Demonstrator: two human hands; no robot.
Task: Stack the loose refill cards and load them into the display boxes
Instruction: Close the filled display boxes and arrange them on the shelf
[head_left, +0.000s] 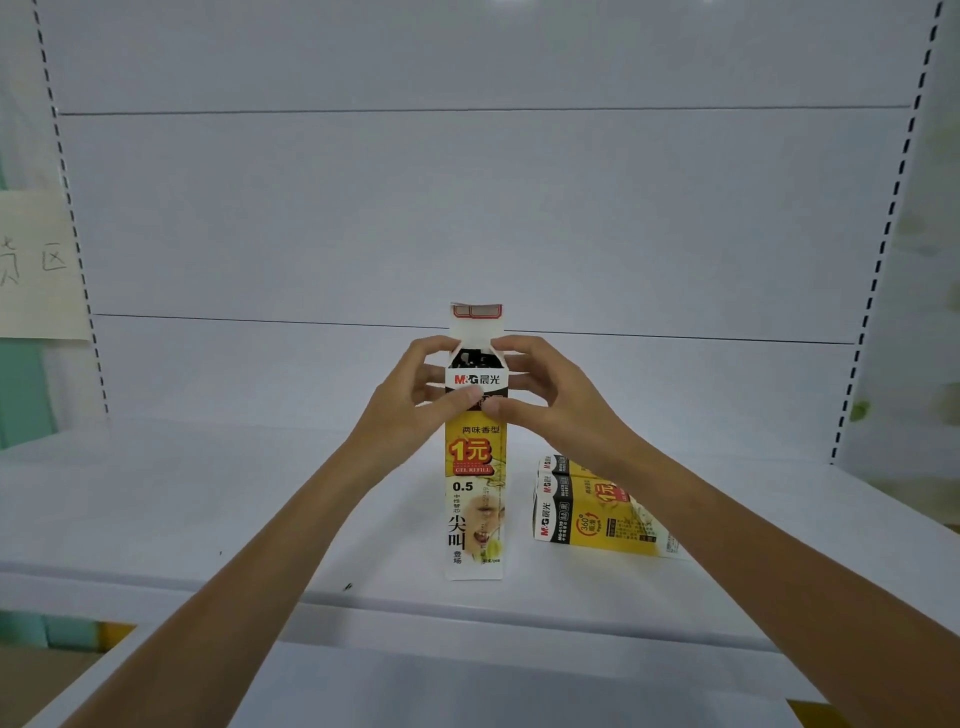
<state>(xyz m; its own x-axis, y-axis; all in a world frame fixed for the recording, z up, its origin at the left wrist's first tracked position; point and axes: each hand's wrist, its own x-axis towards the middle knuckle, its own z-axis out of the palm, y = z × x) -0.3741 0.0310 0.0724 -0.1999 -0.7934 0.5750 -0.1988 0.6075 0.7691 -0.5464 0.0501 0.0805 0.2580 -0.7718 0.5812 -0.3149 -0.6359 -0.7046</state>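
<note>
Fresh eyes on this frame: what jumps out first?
The upright box at the centre of the shelf, top flap open, gripped near its top by the left hand and right hand. Just right of it, more yellow boxes lie flat on the shelf.

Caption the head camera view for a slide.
On a white shelf, left hand and right hand grip an upright refill box near its open top; other boxes lie beside.

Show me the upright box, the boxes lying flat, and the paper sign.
upright box (474, 499), head view: yellow front face.
boxes lying flat (605, 526), head view: yellow side of the near one.
paper sign (36, 265), head view: middle of the sheet.
</note>
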